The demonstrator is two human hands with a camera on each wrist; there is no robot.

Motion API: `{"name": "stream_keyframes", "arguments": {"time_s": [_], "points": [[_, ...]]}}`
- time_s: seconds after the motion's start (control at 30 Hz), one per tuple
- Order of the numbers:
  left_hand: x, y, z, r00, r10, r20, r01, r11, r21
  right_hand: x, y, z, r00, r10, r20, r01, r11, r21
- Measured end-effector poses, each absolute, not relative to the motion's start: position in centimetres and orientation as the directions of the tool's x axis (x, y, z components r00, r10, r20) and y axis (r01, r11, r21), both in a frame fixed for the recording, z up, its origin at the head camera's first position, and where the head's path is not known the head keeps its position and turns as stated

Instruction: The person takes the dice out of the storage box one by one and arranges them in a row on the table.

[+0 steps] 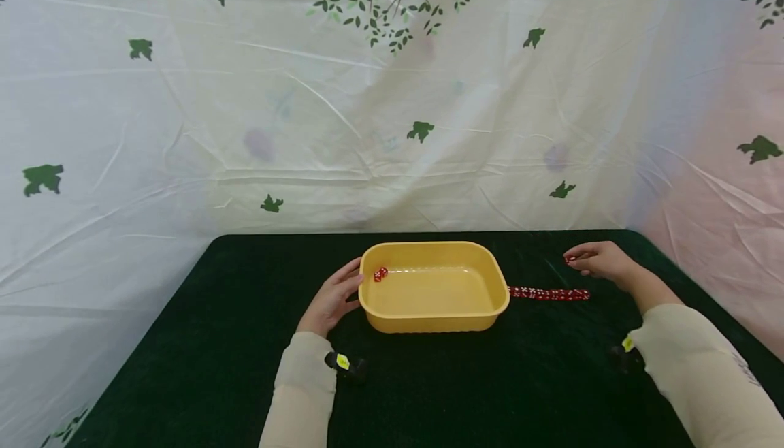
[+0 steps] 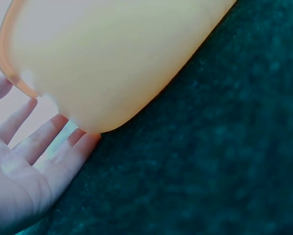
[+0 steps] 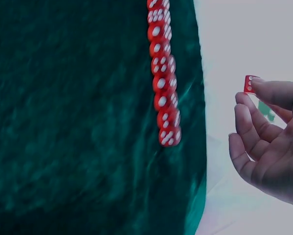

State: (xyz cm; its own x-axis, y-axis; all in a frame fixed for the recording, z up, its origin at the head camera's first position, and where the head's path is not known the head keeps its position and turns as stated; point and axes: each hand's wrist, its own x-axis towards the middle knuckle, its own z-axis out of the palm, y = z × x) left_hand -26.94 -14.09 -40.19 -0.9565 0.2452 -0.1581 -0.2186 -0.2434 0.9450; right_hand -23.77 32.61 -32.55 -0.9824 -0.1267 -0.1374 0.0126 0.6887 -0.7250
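A yellow plastic basin (image 1: pixel 435 323) stands on the dark green cloth. Two red dice (image 1: pixel 380 274) lie in its left end. My left hand (image 1: pixel 333 300) touches the basin's left side, its fingers fairly straight against the outer wall, as the left wrist view also shows. To the right, my right hand (image 1: pixel 603 262) pinches one red die (image 3: pixel 250 84) with white dots between thumb and fingertips, above the cloth. A row of red dice (image 1: pixel 551 294) runs right from the basin's right side and lies just below that hand in the head view; in the right wrist view single dice (image 3: pixel 162 82) show.
The green cloth (image 1: pixel 184 366) covers the whole table, whose far edge runs close behind the basin. Behind it hangs a pale curtain (image 1: pixel 343 162) printed with green leaves. Dark wrist cameras (image 1: pixel 346 363) sit at both cuffs.
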Motion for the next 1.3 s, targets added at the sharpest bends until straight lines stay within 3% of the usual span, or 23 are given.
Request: {"name": "stream_keyframes", "arguments": {"time_s": [0.73,1.3], "points": [[-26.5,-14.0,-40.2,-0.959,0.227,-0.168,-0.224,-0.25,0.942,-21.9,36.6,-36.2,-0.962,-0.012,-0.273,0.204,0.633,-0.747],[-27.2,-14.2,-40.1,-0.956,0.234,-0.177,-0.234,-0.241,0.942,-21.9,36.3,-37.4,-0.961,0.01,-0.275,0.216,0.649,-0.73]]}}
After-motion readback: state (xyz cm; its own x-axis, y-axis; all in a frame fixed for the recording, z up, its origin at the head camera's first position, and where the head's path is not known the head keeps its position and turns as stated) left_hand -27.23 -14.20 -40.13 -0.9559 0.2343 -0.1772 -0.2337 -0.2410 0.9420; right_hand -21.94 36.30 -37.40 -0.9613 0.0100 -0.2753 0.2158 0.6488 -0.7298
